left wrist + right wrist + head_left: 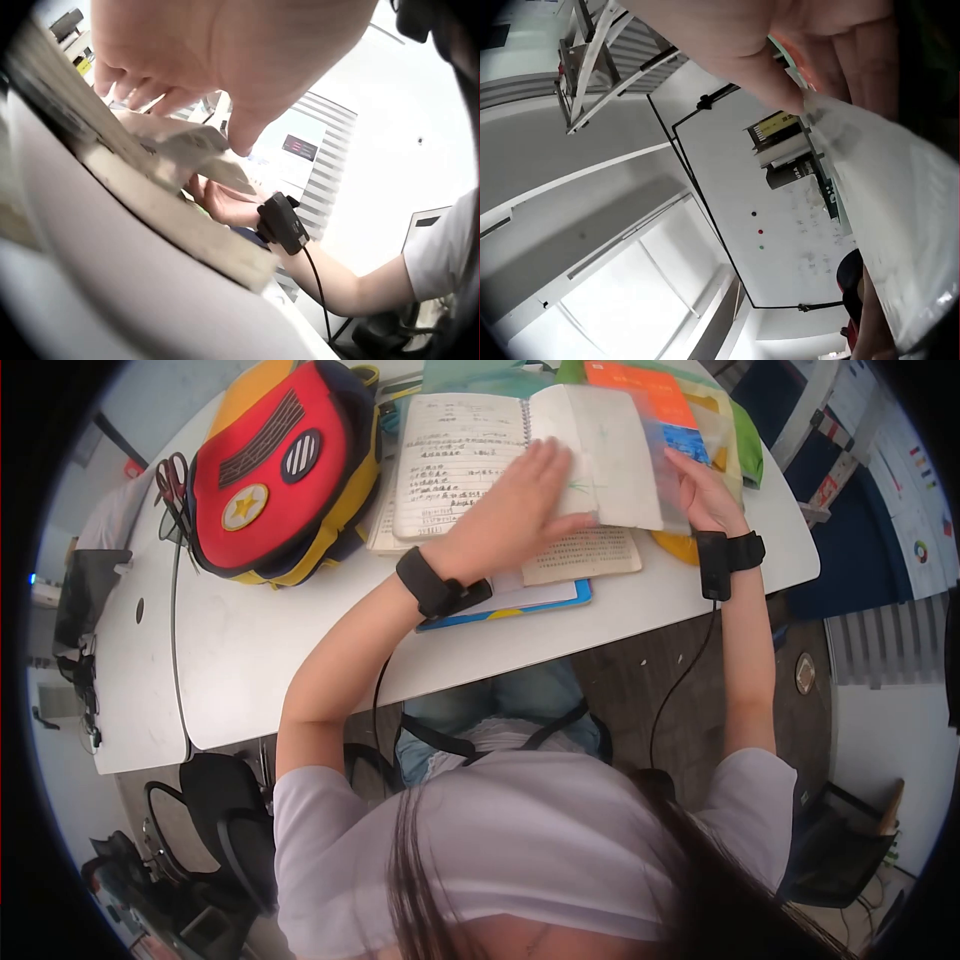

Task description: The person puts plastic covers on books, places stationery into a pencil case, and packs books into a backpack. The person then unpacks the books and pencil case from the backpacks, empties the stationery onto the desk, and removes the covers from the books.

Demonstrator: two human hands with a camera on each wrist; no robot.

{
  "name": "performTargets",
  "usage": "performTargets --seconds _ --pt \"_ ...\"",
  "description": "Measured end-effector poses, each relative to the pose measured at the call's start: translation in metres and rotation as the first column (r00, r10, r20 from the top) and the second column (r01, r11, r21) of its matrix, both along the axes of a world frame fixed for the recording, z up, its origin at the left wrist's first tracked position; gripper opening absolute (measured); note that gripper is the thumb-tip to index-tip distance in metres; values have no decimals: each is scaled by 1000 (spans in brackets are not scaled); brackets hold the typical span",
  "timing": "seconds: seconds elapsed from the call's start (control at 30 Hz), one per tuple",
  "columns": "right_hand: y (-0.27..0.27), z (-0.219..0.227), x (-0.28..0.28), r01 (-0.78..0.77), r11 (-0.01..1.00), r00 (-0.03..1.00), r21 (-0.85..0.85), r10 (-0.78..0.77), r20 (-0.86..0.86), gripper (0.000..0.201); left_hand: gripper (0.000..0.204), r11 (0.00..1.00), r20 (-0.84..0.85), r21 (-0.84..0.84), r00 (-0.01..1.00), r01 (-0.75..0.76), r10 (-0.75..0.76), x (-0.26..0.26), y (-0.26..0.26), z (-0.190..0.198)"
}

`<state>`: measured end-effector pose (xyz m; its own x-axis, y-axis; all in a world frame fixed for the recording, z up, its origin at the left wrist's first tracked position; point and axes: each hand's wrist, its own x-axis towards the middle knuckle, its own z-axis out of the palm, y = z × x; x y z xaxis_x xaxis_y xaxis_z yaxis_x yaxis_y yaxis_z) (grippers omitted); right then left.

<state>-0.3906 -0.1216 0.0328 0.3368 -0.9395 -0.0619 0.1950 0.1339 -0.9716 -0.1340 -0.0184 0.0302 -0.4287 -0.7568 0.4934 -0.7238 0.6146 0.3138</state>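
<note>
A spiral notebook (460, 465) lies spread, its left page covered in handwriting and its right page (620, 455) mostly blank. Across the right page near the spiral rests my left hand (525, 500), fingers straight and thumb spread. At the notebook's right edge my right hand (708, 495) pinches the outer edge of the right-hand leaves. The right wrist view shows the thumb (776, 82) against a raised white leaf (892, 195), other fingers behind it. Beneath the notebook lie an open printed book (600, 555) and a blue-edged book (520, 607).
A red, blue and yellow backpack (270, 480) stands left on the white table (300, 660), with scissors (175, 490) at its side. An orange-and-blue book (640, 385) lies behind the notebook, beside a green and yellow item (742, 445). Cables hang from both wrist cameras.
</note>
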Motion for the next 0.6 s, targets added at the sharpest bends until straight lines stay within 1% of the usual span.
performTargets --seconds 0.03,0.07,0.1,0.13,0.17,0.2,0.23,0.27,0.3,0.33,0.37,0.4,0.43,0.47,0.5,0.53,0.57,0.6 --pt "1 1 4 4 1000 993 -18 -2 118 38 60 1000 -4 -2 1000 -8 8 1 -1 2" --pt "4 4 9 -5 1000 993 -20 7 114 38 62 995 26 95 1000 0 -2 3 -1 4" --pt "7 8 13 -98 995 992 1 97 82 39 64 982 55 191 998 4 -15 5 -1 6" --pt "11 13 18 -188 982 981 24 187 54 40 64 982 53 188 999 -4 -6 6 -4 3" --pt "16 16 28 -195 981 980 23 193 53 40 63 986 116 147 989 72 -89 6 -7 -1" --pt "23 18 39 -156 988 987 -17 156 38 44 63 982 183 114 968 151 -171 7 -9 -6" --pt "29 21 45 -115 992 993 -57 117 24 49 63 982 184 117 969 147 -167 10 -5 1" --pt "34 27 47 -119 991 992 -57 120 28 49 61 942 -14 264 977 208 -212 16 -3 9" --pt "38 33 49 -148 988 980 -32 151 129 54 60 875 -211 388 952 288 -220 23 -1 17" --pt "40 39 52 -181 983 957 -11 178 228 59 60 877 -204 389 955 281 -216 32 2 21" --pt "39 44 54 -186 983 955 -13 184 234 59 58 939 -221 320 974 126 -55 43 6 23" --pt "39 48 55 -353 934 862 -59 349 366 61 56 967 -248 252 963 -39 103 54 10 25" --pt "40 49 56 -500 857 724 -126 493 482 63 56 966 -241 255 965 -44 107 67 11 20" --pt "43 50 65 -500 856 719 -130 494 489 63 55 949 -344 269 904 -163 252 81 10 12" --pt "48 49 80 -412 853 841 -322 491 225 64 54 916 -439 294 813 -274 383 92 9 6" --pt "53 49 93 -356 782 919 -511 392 -41 65 54 916 -434 292 815 -275 383 95 14 11" --pt "45 42 106 -395 767 916 -506 370 -154 65 54 850 -546 484 686 -209 480 96 21 17" --pt "40 41 116 -516 662 856 -543 385 -344 61 55 759 -610 643 533 -100 587 98 26 22"
